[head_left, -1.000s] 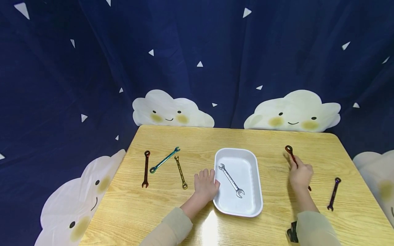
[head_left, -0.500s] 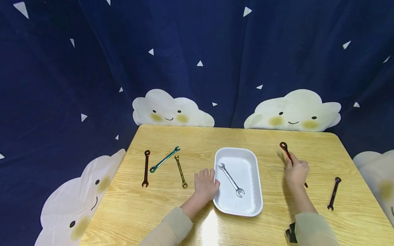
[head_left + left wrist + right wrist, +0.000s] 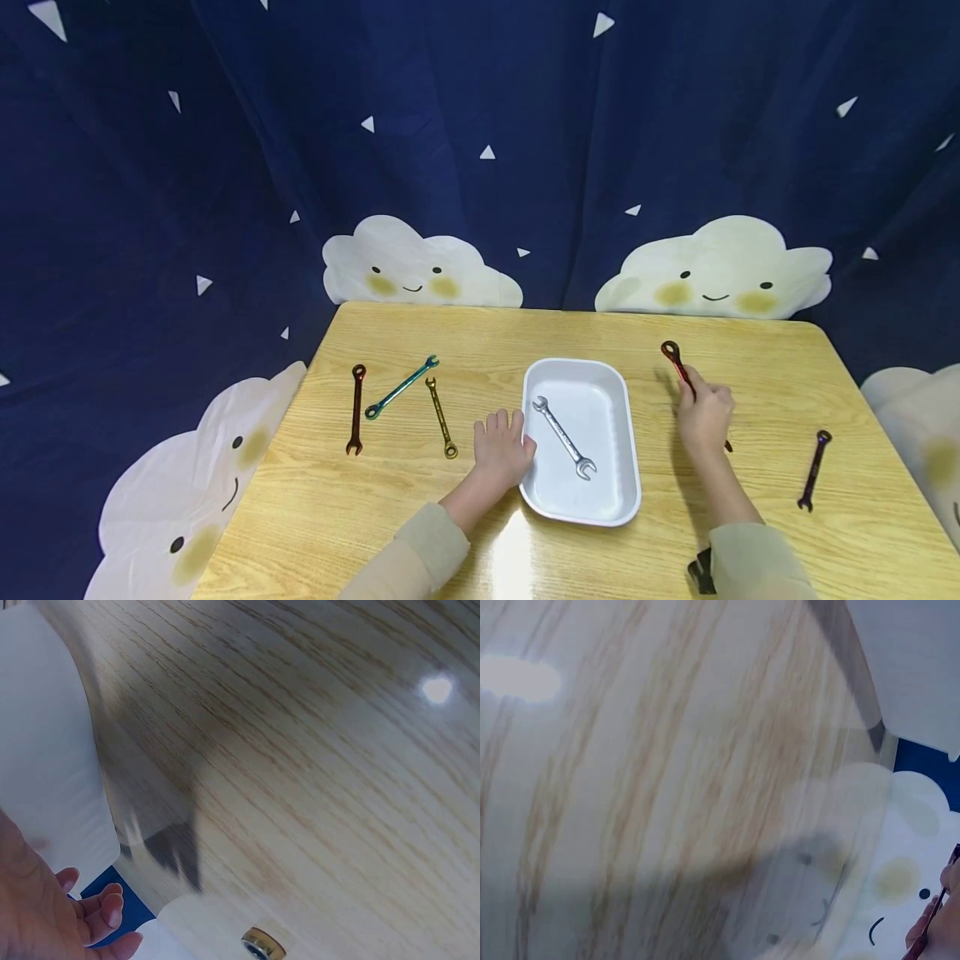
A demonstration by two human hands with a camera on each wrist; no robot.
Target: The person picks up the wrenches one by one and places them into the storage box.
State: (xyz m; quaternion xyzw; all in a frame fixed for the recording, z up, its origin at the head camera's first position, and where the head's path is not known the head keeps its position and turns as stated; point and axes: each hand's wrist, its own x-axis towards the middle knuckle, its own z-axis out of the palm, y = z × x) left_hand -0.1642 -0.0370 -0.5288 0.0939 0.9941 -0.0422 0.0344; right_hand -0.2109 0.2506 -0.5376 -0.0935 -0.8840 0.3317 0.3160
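My left hand [image 3: 501,450] rests against the left side of a white plastic tray [image 3: 632,467]. Its thumb lies at the rim, and its fingers, spread and slightly bent, are outside the wall. A silver open-end wrench [image 3: 564,437] lies slanted in the tray. Right of it, my right hand [image 3: 707,415] grips a red combination wrench [image 3: 672,353] round the middle, above the table. The ring end points away from me; the other end shows a little below the hand. In the right wrist view only a bit of the dark red wrench [image 3: 932,919] and fingers appear at the edge.
Left on the wooden table [image 3: 315,517] lie a dark red wrench [image 3: 356,410], a teal wrench [image 3: 402,388] and a yellow wrench [image 3: 441,419]. A purple wrench [image 3: 814,471] lies far right. Behind hangs a dark blue curtain [image 3: 480,100] with clouds.
My right hand has moved left toward the tray, carrying the red wrench. The left hand and the tray have stayed in place.
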